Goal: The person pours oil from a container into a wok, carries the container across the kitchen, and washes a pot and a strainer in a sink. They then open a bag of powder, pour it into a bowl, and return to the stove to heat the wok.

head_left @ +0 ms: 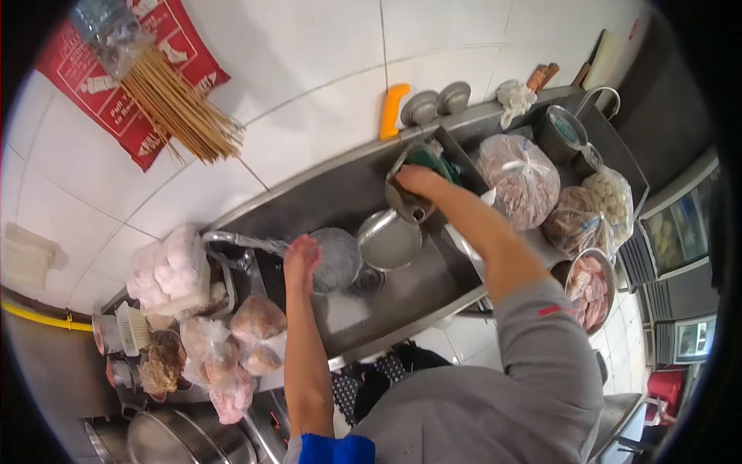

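Observation:
My left hand [301,259] is in the stream from the faucet [224,238], its fingers loosely spread with nothing visible in them. Beside it, a round bowl [337,261] stands in the metal sink [425,278] with water splashing in it. A shallow metal pan [390,240] lies to its right, near the drain [369,281]. My right hand [418,180] reaches to a metal vessel [403,203] at the sink's far right corner, fingers curled at a green item [437,161] there. What those fingers grip is hidden.
Bagged food [519,178] and a pot [563,127] fill the right compartment. A bowl of raw meat [590,288] stands beyond it. Bagged food [259,319] and a tub of white balls [171,267] crowd the left. Bundled sticks [182,100] hang on the tiled wall.

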A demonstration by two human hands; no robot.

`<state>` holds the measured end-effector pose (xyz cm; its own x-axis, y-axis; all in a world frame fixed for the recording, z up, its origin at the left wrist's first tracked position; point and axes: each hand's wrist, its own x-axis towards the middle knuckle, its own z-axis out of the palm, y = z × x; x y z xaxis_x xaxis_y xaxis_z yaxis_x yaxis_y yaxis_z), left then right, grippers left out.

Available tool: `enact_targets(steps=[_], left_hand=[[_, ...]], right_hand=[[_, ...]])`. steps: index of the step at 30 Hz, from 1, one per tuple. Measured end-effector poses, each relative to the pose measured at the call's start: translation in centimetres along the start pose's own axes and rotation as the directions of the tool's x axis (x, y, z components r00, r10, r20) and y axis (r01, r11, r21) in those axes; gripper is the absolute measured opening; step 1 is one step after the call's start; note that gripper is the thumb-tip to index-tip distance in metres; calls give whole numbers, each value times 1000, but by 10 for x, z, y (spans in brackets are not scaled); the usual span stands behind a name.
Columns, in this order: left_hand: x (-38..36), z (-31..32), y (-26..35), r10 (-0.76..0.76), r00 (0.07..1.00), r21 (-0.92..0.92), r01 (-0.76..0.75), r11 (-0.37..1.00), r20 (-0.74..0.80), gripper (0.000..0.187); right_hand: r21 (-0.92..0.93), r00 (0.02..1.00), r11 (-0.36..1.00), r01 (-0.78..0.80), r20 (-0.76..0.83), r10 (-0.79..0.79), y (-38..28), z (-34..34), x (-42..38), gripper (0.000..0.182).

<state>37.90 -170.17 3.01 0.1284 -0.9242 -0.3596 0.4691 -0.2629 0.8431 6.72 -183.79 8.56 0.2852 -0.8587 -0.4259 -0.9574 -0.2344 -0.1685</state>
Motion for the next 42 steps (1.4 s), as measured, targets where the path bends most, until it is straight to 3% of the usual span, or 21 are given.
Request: enact_targets(steps=[2, 3, 6, 10, 12, 15, 18, 19, 22, 24, 26, 30, 32, 33, 34, 36, 37, 38, 39, 40, 42], left_hand=[[-8, 13, 8, 5, 1000, 22, -5, 1000, 3, 31], [-17, 11, 7, -23, 1000, 42, 24, 999, -21, 32], [-19, 6, 6, -8, 1000, 27, 9, 1000, -30, 32], [-14, 6, 10, -30, 997, 20, 31, 999, -72, 33], [-10, 6, 5, 63, 996, -6, -64, 998, -63, 33], [-5, 3, -1, 23, 997, -63, -27, 998, -67, 33], [-3, 0, -2, 34, 995, -65, -40, 997, -90, 33], [-4, 0, -2, 24, 994, -72, -31, 997, -103, 33], [-4, 1, 1, 45, 993, -93, -55, 994, -108, 31], [2, 3, 1, 32, 993, -67, -40, 997, -115, 28], [4, 3, -6, 34, 995, -95, -44, 994, -98, 27], [0, 23, -17, 4, 1000, -209, -9, 978, -25, 28], [-1, 40, -15, -20, 999, -317, 32, 948, 41, 36], [-5, 51, -11, -37, 997, -381, 61, 923, 69, 42], [-7, 63, -10, 28, 999, -424, -34, 905, -19, 48], [-17, 86, -9, 103, 985, -467, -158, 870, -141, 55], [-33, 101, -14, 63, 992, -432, -104, 896, -109, 59], [-42, 103, -19, 21, 997, -387, -48, 921, -73, 64], [-41, 92, -22, 37, 995, -394, -70, 916, -90, 64], [-27, 77, -25, 144, 978, -317, -187, 930, -154, 65], [-32, 57, -32, 213, 949, -229, -267, 936, -233, 67]], right_hand=[[-74, 959, 997, -2, -282, -19, 11, 26, 43, 32], [32, 964, 997, -75, -255, 80, 25, 37, 65, 32], [-159, 981, 973, -166, -125, 147, 7, 11, 36, 31], [-219, 996, 976, 12, -80, -31, 13, 23, 45, 30], [60, 995, 997, 57, -91, -51, 10, 11, 19, 28], [-25, 964, 999, -24, -265, 16, 20, 22, 42, 26], [-177, 987, 983, -46, -161, 17, 6, -3, 13, 24], [-128, 942, 991, 24, -329, -65, 11, 3, 8, 14], [-135, 960, 985, 109, -244, -140, 18, -10, 5, 7], [-80, 907, 974, 212, -356, -227, 9, -35, -16, 11], [189, 723, 865, 465, -644, -248, -9, -51, -31, 26], [304, 830, 840, 449, -489, -267, -103, -49, -70, 49], [622, 936, 701, 350, -203, -286, -138, -7, -65, 58], [386, 883, 799, 461, -294, -367, -150, 24, -52, 59], [456, 908, 793, 405, -94, -409, -163, 49, -42, 59], [617, 841, 576, 537, -440, -313, -177, 100, -12, 66], [609, 836, 573, 548, -428, -345, -181, 100, -15, 66], [894, 924, 264, 361, -305, -230, -185, 94, -20, 67], [988, 976, -105, 111, -128, -175, -189, 85, -24, 69], [988, 969, -90, 128, -144, -203, -200, 75, -31, 69], [852, 916, 365, 376, -282, -286, -221, 90, -71, 73]])
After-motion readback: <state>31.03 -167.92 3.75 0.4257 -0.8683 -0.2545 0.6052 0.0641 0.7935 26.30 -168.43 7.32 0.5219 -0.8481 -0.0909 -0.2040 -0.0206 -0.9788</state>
